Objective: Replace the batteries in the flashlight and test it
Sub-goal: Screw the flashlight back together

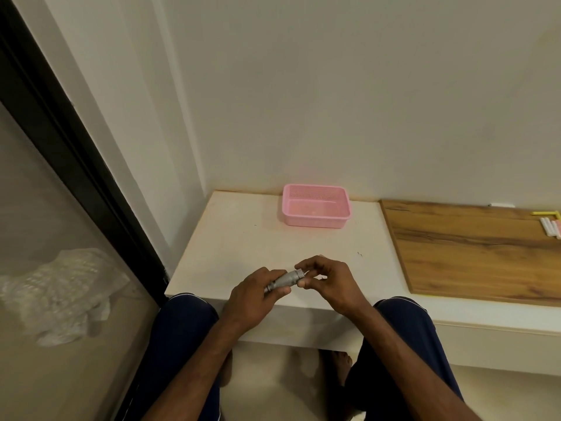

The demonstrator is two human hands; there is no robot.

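Hands, two: left hand (253, 294) grips one flashlight (283, 281), right hand (329, 279) fingers (303, 282) pinch its end.

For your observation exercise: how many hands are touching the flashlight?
2. The left hand grips the flashlight body; the right hand pinches its far end.

Left hand (253, 294) grips flashlight (283, 281) body; right hand (326, 282) fingertips pinch its end. Pink basket (315, 205) on table (243, 238).

Home corner: ledge (243, 238), sliding glass door (60, 208)
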